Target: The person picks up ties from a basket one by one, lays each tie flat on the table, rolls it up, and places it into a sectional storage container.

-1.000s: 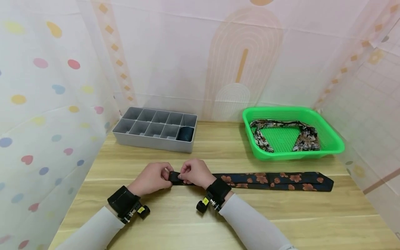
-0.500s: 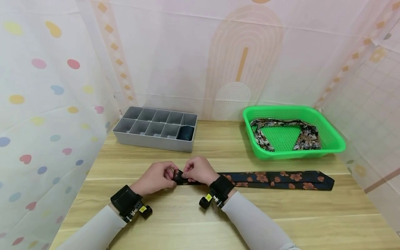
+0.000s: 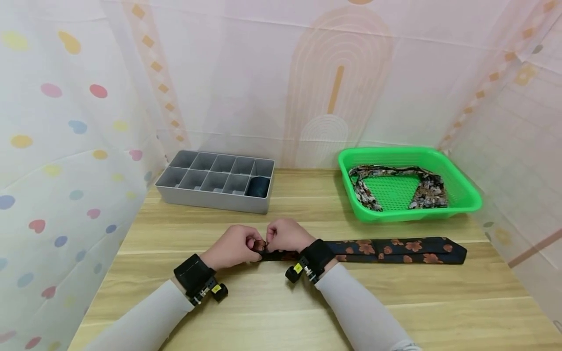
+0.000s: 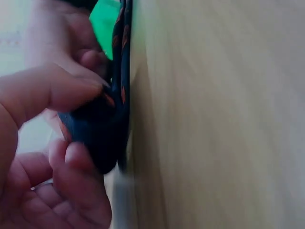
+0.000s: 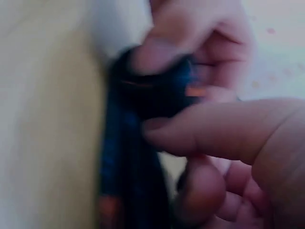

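A dark navy necktie [image 3: 412,249] with orange-brown flowers lies along the table, its wide pointed end to the right. Its left end is wound into a small roll [image 4: 95,126]. My left hand [image 3: 232,247] holds the roll from the left, thumb over the top and fingers at its side. From the right, my right hand [image 3: 289,236] pinches the same roll, thumb close to the left hand's fingers. In the right wrist view, which is blurred, the rolled part [image 5: 157,90] sits between both hands, and the flat length runs away from it. The fingers partly hide the roll.
A grey divided box [image 3: 212,199] stands at the back left, with a dark rolled item [image 3: 258,186] in its front right compartment. At the back right is a green basket [image 3: 357,212] holding a patterned strip of cloth [image 3: 429,192]. Curtains hang behind and at the sides.
Both hands have shifted a little to the right along the necktie, and the roll has moved right with them. The wide end stays about where it was.
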Demonstrator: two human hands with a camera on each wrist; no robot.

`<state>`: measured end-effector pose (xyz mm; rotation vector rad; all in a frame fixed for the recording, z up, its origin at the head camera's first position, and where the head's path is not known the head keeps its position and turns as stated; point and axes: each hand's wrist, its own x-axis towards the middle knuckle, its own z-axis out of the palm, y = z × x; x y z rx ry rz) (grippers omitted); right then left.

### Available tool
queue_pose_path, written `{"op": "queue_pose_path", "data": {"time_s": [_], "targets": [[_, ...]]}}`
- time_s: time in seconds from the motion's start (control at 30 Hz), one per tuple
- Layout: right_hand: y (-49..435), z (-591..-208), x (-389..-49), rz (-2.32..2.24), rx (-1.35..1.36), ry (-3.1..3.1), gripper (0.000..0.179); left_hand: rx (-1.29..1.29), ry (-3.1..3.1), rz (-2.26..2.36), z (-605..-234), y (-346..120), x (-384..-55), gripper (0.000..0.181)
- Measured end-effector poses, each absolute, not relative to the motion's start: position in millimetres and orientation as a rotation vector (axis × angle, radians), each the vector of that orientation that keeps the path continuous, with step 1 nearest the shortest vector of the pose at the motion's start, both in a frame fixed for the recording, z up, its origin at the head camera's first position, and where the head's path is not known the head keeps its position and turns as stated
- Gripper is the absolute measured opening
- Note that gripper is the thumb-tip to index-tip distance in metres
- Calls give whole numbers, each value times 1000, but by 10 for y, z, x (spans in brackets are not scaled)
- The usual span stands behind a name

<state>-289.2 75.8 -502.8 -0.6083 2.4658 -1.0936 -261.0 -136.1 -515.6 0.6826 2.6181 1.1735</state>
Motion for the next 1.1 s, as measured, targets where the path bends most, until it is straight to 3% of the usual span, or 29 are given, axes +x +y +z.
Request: {"op": "queue_pose_path", "data": {"time_s": [0.3,0.77,1.1], "targets": [[839,-5079,-2859,-1335,-444,2146,31,723,2731,957,-5069,-1265,-2586,21],[930,-5147,-2707,-1392,-455,2258,25,725,2628,871,-5049,-1387,-2616,33],[930,-5156,-2718,-1401,-429,2269,23,688,2672,856,-5034,-1375,-2614,26]]}}
